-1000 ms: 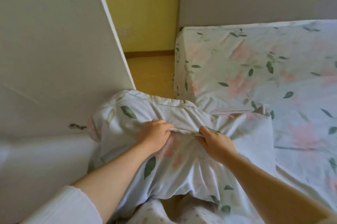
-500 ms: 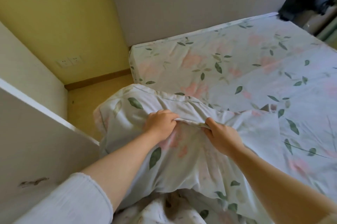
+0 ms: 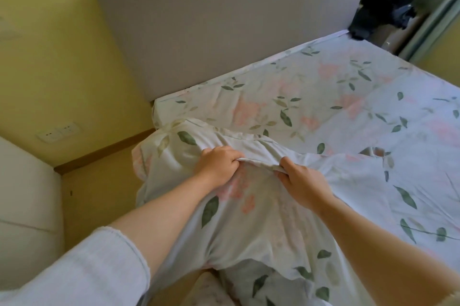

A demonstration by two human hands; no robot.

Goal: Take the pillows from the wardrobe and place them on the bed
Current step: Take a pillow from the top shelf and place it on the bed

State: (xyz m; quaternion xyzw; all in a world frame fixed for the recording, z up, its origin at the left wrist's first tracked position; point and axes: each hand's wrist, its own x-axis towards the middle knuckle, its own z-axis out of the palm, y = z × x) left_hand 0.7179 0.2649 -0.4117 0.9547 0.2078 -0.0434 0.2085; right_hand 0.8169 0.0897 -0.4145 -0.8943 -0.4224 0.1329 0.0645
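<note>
A pillow (image 3: 249,211) in a white case with pink flowers and green leaves hangs in front of me, over the near left corner of the bed (image 3: 348,96). My left hand (image 3: 217,164) grips a fold of its case near the top edge. My right hand (image 3: 302,182) pinches the same fold just to the right. The bed sheet carries the same flower print. A second piece of the same fabric (image 3: 281,285) shows below the pillow; I cannot tell whether it is another pillow.
A grey headboard (image 3: 224,31) runs along the yellow wall. The white wardrobe door (image 3: 27,206) stands at the left, with a strip of wooden floor (image 3: 99,193) between it and the bed. A dark bundle (image 3: 380,14) sits beyond the bed's far corner, beside green curtains (image 3: 428,1).
The view has turned right and up, away from the wardrobe door toward the headboard. The pillow has travelled with both hands toward the bed. The grip is unchanged.
</note>
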